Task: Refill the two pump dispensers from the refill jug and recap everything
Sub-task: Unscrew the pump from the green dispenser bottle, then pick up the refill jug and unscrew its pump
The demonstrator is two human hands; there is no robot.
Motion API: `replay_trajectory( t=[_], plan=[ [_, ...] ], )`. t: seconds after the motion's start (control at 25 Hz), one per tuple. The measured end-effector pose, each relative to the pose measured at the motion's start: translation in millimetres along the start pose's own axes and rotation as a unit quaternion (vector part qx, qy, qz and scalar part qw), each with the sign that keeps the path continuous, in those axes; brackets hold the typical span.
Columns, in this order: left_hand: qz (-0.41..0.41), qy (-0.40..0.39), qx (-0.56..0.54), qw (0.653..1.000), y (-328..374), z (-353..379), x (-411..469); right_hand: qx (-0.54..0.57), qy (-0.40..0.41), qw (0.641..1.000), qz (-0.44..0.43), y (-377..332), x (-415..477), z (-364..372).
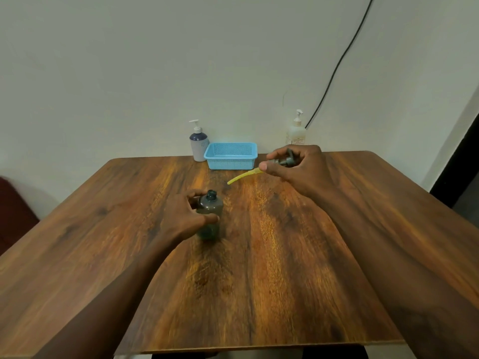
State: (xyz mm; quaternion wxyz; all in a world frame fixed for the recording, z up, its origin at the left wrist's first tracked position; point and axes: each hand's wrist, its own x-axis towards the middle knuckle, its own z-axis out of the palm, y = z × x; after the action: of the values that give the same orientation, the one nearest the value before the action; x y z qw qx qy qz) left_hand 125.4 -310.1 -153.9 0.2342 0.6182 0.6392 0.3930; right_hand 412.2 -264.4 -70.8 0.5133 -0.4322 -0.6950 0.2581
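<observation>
While L fingers (210, 218) grip the open dark bottle (211, 204), my R fingers (267, 167) hold its pump (286, 160); refilling & recapping yet to do

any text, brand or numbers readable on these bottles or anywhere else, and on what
No text can be read.
Pale pump bottle: label print, too small and blurred to read.
Blue-topped pump bottle: faint mark on its front, unreadable.
Dark open bottle: no label shows.
</observation>
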Motion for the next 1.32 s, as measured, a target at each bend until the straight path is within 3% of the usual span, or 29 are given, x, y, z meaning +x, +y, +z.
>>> replay_trajectory(
  t=[0.12,0.44,0.6,0.96,1.12,1.32],
  plan=[
    [-0.014,0.007,-0.041,0.999,-5,1,-8,-0.021,-0.017,0.999,0.027,22,-14,10],
    [0.014,-0.016,-0.029,0.999,2,14,-16,-0.174,-0.029,0.973,0.146,81,-58,66],
    [0.036,-0.016,-0.014,0.999,10,23,-15,-0.224,-0.044,0.963,0.144,98,-67,77],
    [0.048,-0.037,-0.033,0.998,20,15,-20,-0.188,-0.098,0.968,0.135,103,-67,70],
    [0.069,-0.013,-0.033,0.997,44,5,-6,-0.143,-0.044,0.979,0.138,92,-59,61],
    [0.105,-0.017,0.043,0.993,88,10,37,-0.114,0.005,0.988,0.107,75,-21,40]
  ],
)
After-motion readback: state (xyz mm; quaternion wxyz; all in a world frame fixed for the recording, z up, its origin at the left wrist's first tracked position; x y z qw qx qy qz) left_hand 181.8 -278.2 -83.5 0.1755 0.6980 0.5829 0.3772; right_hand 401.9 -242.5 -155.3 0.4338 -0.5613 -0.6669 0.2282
